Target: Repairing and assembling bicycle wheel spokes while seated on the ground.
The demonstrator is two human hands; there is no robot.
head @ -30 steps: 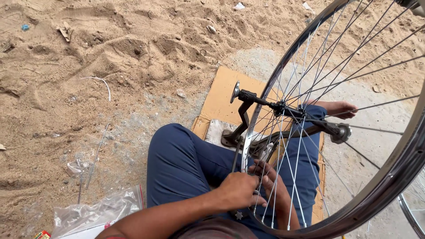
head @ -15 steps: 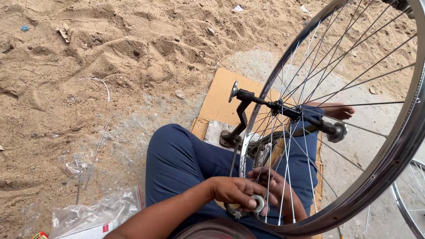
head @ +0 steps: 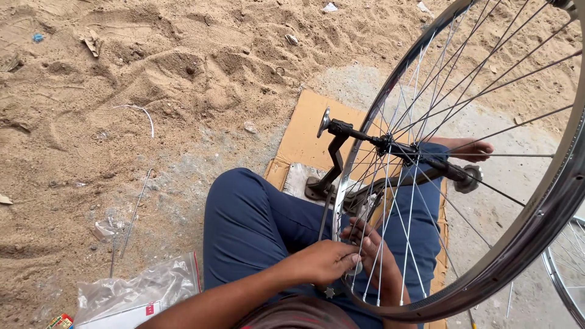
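left forearm entering from bottom edge, angled up and right across the lap. left hand (head: 322, 262) palm down, knuckles up, fingers curled inward against the near part of the bicycle wheel rim (head: 337, 201), fingertips pinched at the rim edge where the spokes (head: 409, 201) meet it. small metal tool or nipple at the fingertips, too small to identify. right hand (head: 373, 256) behind the spokes, on the far side of the wheel, fingers spread and bent, fingertips touching the rim and spoke ends just beside the left hand. grip of right hand: closed or merely resting, cannot tell; view broken by spokes.

wheel upright, held over the lap, filling the right half of the view; dark rim arcing from lower centre to upper right. hub and axle (head: 396, 148) at wheel centre, mounted on a black stand (head: 334, 164) with base resting near the knee. legs in blue trousers (head: 256, 225) extended forward under the wheel; bare foot (head: 466, 148) visible beyond the hub, seen through the spokes.

clear plastic bag (head: 134, 292) on the ground at lower left, just beside the left forearm. loose spokes (head: 135, 210) lying on the sand left of the knee. flattened cardboard sheet (head: 311, 128) beneath stand and legs. part of a second wheel (head: 563, 268) at right edge. sandy ground (head: 152, 73) beyond, with scattered litter and a bent wire (head: 141, 113).
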